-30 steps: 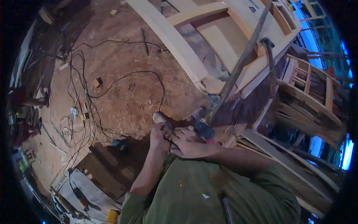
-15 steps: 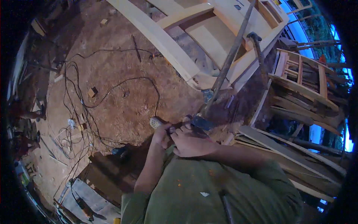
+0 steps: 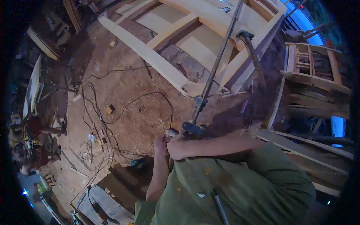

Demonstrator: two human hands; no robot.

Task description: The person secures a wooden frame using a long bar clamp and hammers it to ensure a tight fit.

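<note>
Both hands are bunched together at the bottom end of a long metal bar [image 3: 215, 67]: right hand [image 3: 178, 147] clenched round its dark clamp end [image 3: 192, 128], left hand [image 3: 161, 143] just beside it, grip hard to tell. The bar runs up from the hands across the pale wooden frame [image 3: 165, 65] on the dirt floor [image 3: 127, 97].

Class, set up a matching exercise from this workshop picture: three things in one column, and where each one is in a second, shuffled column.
Things:
1. long metal bar
2. black cables
3. wooden chair frame

Places:
A. stands at the right edge
B. lie tangled on the dirt floor, left of the hands
C. runs from the hands up across the pale wooden frame

Pairs: 1-C, 2-B, 3-A
</note>
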